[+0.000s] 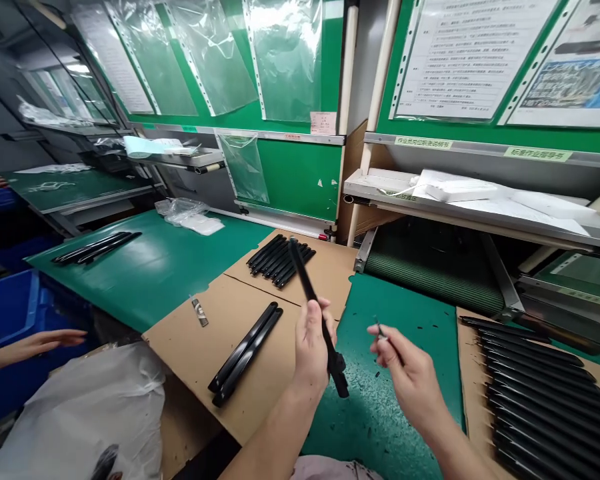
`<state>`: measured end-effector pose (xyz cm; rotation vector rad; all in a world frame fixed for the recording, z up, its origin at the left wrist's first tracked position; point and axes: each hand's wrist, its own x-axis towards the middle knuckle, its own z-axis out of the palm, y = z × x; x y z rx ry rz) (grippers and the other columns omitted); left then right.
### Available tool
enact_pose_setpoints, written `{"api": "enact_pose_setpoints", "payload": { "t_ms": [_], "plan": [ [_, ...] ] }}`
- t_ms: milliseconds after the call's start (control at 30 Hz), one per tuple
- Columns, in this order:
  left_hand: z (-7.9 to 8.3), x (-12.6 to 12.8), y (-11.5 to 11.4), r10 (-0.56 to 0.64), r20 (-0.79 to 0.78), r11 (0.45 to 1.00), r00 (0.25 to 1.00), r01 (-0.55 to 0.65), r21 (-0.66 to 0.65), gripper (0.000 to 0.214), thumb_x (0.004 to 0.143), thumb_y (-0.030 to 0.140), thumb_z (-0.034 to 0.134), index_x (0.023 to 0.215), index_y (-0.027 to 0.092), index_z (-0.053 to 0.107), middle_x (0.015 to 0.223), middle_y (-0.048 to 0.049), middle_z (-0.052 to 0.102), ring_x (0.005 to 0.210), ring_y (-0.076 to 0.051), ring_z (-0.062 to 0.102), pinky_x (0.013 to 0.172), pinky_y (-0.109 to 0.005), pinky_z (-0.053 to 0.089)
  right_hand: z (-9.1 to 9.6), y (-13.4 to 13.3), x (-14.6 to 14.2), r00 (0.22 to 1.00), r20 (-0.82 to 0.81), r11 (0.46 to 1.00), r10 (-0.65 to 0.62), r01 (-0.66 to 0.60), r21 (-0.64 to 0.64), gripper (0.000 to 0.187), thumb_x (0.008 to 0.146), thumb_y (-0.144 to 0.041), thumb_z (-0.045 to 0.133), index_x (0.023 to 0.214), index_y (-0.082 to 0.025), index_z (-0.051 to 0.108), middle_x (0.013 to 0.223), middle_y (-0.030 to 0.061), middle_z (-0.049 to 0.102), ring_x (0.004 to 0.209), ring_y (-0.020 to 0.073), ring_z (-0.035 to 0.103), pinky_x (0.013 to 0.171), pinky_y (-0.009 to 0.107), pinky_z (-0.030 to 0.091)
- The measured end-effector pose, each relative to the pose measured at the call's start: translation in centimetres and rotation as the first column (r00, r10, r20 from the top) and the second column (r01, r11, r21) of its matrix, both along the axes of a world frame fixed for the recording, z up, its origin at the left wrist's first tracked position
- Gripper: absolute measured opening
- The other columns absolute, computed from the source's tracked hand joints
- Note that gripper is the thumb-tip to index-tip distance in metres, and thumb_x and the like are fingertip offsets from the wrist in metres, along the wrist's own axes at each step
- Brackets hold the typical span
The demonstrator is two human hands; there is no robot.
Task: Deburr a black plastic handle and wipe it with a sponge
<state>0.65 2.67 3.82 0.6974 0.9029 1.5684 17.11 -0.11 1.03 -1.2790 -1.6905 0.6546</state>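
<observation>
My left hand (311, 347) is wrapped round a long black plastic strip (303, 270), which is held tilted above the bench, its far end up and its clipped end towards me. To its right, my right hand (405, 367) pinches a small, slim, blade-like tool (378, 325), apart from the strip. Two glossy black strips (247, 353) lie side by side on the cardboard (180, 333) left of my hands. Behind the held strip lies a row of several shorter-looking black strips (280, 260). Small black shavings (377, 375) dot the green bench top (350, 413) below my hands.
Many black strips (545, 393) lie on cardboard at the right. A ribbed conveyor belt (435, 267) runs under a shelf (480, 200). Other black strips (97, 247) and a plastic bag (190, 217) lie farther left. Another person's hand (50, 341) reaches in near blue bins (10, 307).
</observation>
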Motion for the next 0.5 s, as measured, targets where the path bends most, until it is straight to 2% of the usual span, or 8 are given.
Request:
{"api": "enact_pose_setpoints", "payload": {
  "t_ms": [100,167,267,400,500],
  "plan": [
    [-0.2,0.1,0.7,-0.144,0.123,0.977,0.982,0.161,-0.137,0.048,0.084,0.067,0.051,0.083,0.019,0.052,0.047,0.0098,0.027,0.037,-0.006,0.021,0.036,-0.018,0.019,-0.3,-1.2,-1.7,0.971,0.183,0.983,0.152,-0.167,0.069,0.030,0.104,-0.036,0.034,0.106,-0.022,0.061,0.083,0.0037,0.062,0.070,0.0152,0.057,0.060,0.026,0.041],
    [-0.3,0.2,0.6,-0.184,0.138,0.962,0.973,0.207,-0.177,0.049,0.080,0.068,0.056,0.081,0.019,0.051,0.046,0.0106,0.025,0.036,-0.005,0.021,0.035,-0.018,0.019,-0.2,-1.3,-2.4,0.931,0.336,0.974,0.143,-0.193,0.121,0.035,0.103,-0.044,0.034,0.096,-0.020,0.059,0.076,0.0021,0.057,0.065,0.0150,0.051,0.057,0.028,0.034],
    [-0.2,0.3,0.2,-0.215,0.137,0.948,0.967,0.241,-0.210,0.053,0.077,0.071,0.057,0.078,0.019,0.050,0.045,0.0109,0.025,0.035,-0.005,0.022,0.035,-0.018,0.019,0.1,-1.0,-3.0,0.863,0.503,0.955,0.051,-0.189,0.227,0.050,0.098,-0.062,0.032,0.084,-0.019,0.054,0.072,0.0023,0.054,0.063,0.0164,0.047,0.057,0.031,0.027],
    [0.1,0.3,0.2,-0.253,0.180,0.933,0.950,0.289,-0.214,0.057,0.077,0.076,0.051,0.074,0.020,0.047,0.042,0.0113,0.024,0.033,-0.005,0.019,0.033,-0.018,0.016,0.0,-0.9,-3.5,0.817,0.577,0.937,0.015,-0.212,0.277,0.056,0.099,-0.062,0.027,0.067,-0.020,0.046,0.061,0.0001,0.049,0.055,0.0147,0.041,0.054,0.032,0.019],
    [-0.1,0.4,0.3,-0.261,0.195,0.926,0.945,0.303,-0.226,0.056,0.077,0.076,0.050,0.073,0.020,0.045,0.041,0.0114,0.024,0.032,-0.005,0.018,0.032,-0.018,0.014,0.2,-0.9,-3.8,0.868,0.490,0.955,0.083,-0.211,0.210,0.054,0.097,-0.061,0.038,0.062,-0.020,0.042,0.057,-0.0021,0.045,0.052,0.0124,0.039,0.052,0.031,0.020]
  ]
}}
